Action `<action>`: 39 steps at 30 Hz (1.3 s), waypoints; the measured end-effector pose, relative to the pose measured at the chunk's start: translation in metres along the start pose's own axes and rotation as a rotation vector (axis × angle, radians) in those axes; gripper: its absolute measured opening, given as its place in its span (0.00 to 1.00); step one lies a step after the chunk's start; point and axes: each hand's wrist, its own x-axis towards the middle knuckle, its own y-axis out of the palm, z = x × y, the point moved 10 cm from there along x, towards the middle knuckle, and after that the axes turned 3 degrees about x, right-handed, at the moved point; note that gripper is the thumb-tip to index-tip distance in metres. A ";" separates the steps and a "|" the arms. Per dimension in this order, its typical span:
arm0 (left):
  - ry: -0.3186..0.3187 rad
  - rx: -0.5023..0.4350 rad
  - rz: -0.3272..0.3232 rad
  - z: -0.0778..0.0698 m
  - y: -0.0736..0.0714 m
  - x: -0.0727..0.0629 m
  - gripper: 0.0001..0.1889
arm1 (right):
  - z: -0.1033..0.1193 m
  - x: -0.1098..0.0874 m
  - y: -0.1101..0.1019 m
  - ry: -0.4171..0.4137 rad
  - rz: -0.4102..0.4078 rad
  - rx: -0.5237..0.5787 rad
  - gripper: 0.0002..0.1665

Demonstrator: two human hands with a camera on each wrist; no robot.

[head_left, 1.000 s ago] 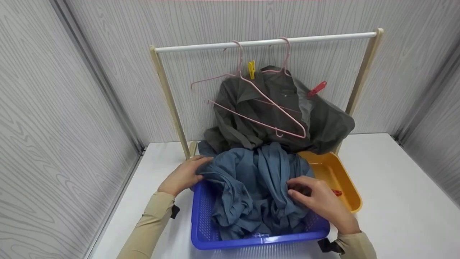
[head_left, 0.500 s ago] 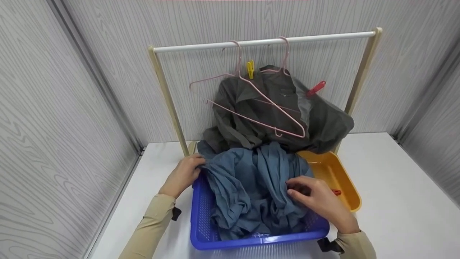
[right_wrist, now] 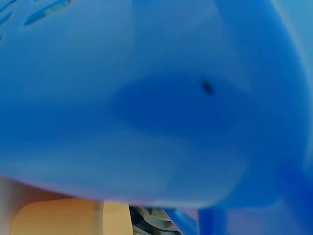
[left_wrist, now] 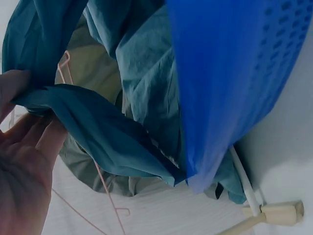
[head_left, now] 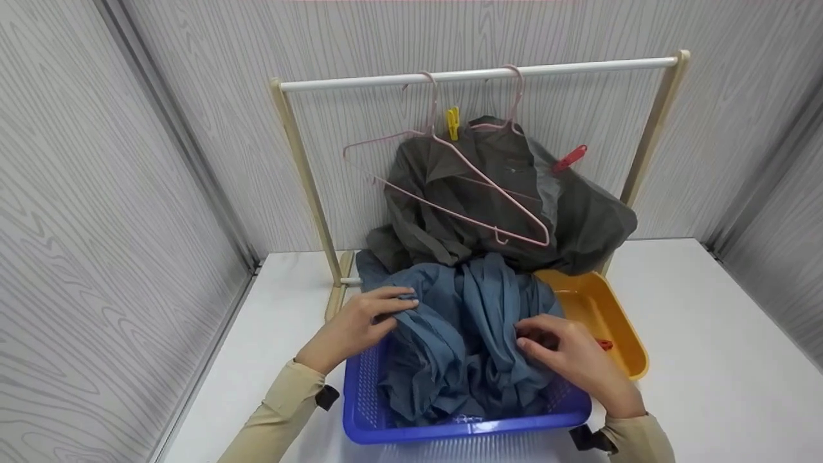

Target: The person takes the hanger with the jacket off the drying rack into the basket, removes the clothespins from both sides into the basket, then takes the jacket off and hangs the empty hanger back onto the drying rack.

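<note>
A crumpled blue garment lies heaped in the blue plastic basket, part of it draped over the far rim. My left hand pinches a fold of this garment above the basket's left side; the left wrist view shows the cloth running between thumb and fingers. On the right, my right hand holds another fold between curled fingers and thumb. The right wrist view is mostly filled by the basket wall, so the right fingertips are hidden there.
Behind the basket stands a rack with a white rail. A pink hanger and a dark grey shirt hang from it, with a yellow clothespin and a red clothespin. An orange tray sits at the right.
My left hand first drew back to the left, then moved right over the basket, bringing the blue fold along. My right hand has stayed in place.
</note>
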 end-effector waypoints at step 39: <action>-0.367 0.057 -0.016 0.102 -0.003 -0.024 0.27 | -0.005 -0.001 -0.032 -0.043 -0.213 -0.066 0.10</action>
